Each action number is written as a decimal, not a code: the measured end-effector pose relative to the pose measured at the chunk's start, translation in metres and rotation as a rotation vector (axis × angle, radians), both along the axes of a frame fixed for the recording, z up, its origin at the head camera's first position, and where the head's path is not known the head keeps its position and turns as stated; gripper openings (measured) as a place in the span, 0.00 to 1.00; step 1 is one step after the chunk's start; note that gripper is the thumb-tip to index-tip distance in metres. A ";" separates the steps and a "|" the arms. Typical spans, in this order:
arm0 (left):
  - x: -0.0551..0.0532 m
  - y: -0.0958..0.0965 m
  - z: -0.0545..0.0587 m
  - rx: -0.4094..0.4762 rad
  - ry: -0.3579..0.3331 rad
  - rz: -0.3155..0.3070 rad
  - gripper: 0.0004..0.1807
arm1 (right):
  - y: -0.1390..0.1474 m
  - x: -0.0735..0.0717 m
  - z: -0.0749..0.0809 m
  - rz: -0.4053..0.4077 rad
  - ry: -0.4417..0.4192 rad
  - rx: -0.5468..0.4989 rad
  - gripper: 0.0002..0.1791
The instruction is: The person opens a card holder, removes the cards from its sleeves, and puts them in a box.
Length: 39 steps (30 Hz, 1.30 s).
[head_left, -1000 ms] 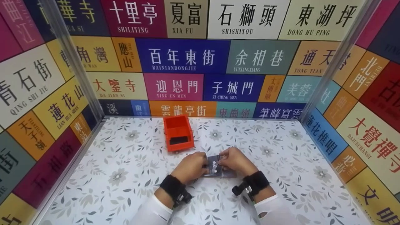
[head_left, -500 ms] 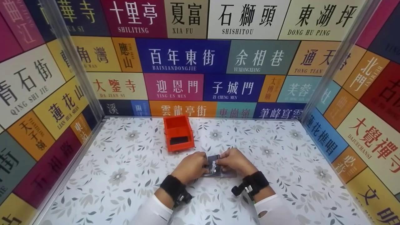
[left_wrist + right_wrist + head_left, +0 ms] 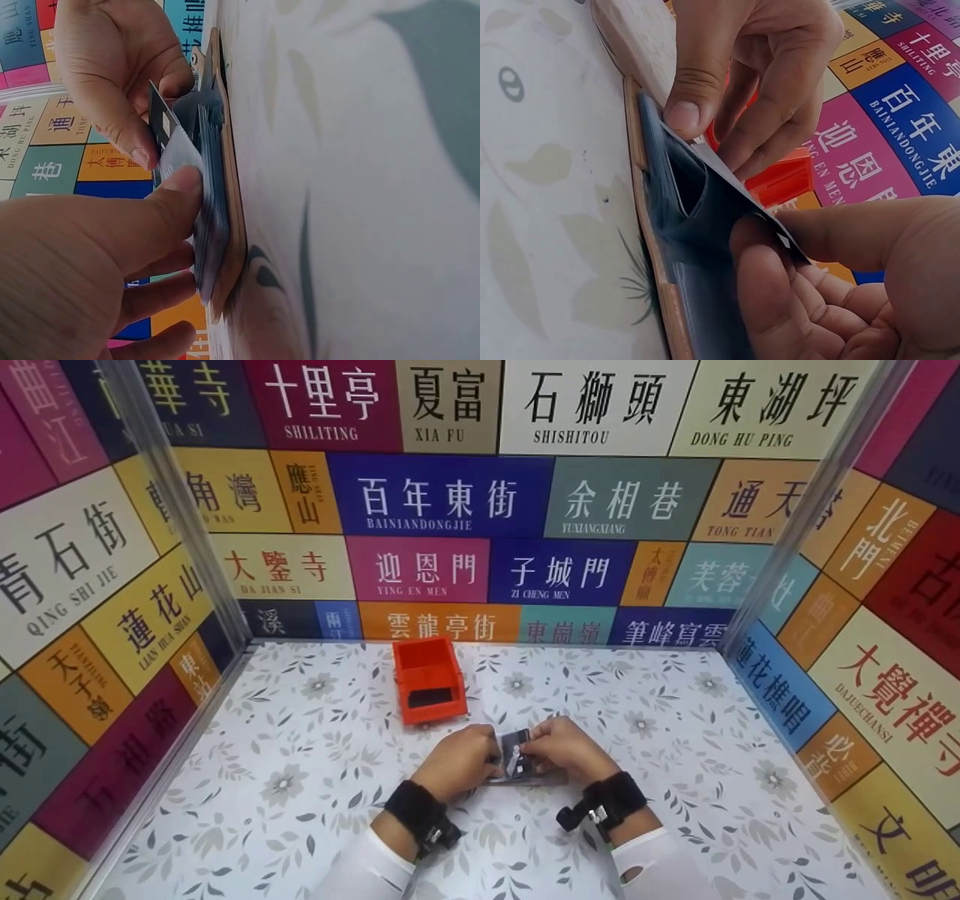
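A card holder with a brown cover (image 3: 236, 225) and a stack of clear plastic sleeves (image 3: 214, 187) lies spread on the table between both hands. My left hand (image 3: 465, 757) grips its left side, thumb on the top sleeve and fingers along the edge. From the right, my right hand (image 3: 564, 746) pinches a dark card (image 3: 160, 120) between thumb and forefinger. The card's other end overlaps the raised sleeve under my left thumb. In the right wrist view, a sleeve pocket (image 3: 690, 180) gapes beneath the card. Part of the card is hidden behind the fingers.
An orange-red plastic bin (image 3: 427, 679) stands behind the hands, left of centre, with something black at its front. The table (image 3: 300, 735) has a pale leaf-and-flower pattern. Panels with coloured place-name signs (image 3: 442, 495) enclose the back and sides.
The white patch on the card and sleeve has changed shape and the right fingertips have shifted slightly. The left hand keeps its place, and the bin has not moved.
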<state>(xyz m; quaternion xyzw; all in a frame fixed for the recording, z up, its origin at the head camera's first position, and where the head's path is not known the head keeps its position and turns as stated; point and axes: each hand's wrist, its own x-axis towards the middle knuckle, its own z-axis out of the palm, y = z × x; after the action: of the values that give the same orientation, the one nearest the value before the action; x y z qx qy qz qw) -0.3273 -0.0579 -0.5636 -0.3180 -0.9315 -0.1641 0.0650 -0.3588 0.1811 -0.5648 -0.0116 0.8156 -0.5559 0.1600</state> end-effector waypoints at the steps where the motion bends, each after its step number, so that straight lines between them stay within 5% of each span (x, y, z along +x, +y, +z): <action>1: 0.000 0.000 0.000 0.003 0.002 -0.001 0.06 | 0.001 0.000 0.001 -0.013 0.000 -0.009 0.07; 4: -0.001 0.000 0.000 0.000 0.003 0.000 0.06 | 0.004 0.000 0.005 -0.037 0.017 0.007 0.05; 11: 0.000 -0.001 0.001 -0.011 -0.021 0.005 0.04 | 0.016 -0.004 0.020 -0.053 0.133 0.284 0.12; 21: -0.002 0.004 0.004 0.020 0.068 0.061 0.04 | 0.013 -0.007 0.021 -0.100 0.219 0.102 0.05; 29: -0.003 0.007 0.014 0.311 0.085 0.238 0.09 | 0.002 -0.003 0.019 -0.066 0.282 -0.080 0.05; 39: -0.003 0.008 0.023 0.688 -0.100 0.203 0.10 | -0.007 0.000 0.021 0.031 0.300 -0.288 0.06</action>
<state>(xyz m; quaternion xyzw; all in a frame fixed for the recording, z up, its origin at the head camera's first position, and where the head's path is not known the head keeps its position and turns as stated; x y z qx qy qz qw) -0.3299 -0.0495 -0.5404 -0.1749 -0.8506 -0.4762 0.1385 -0.3592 0.1741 -0.5442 -0.1293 0.7422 -0.6563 0.0419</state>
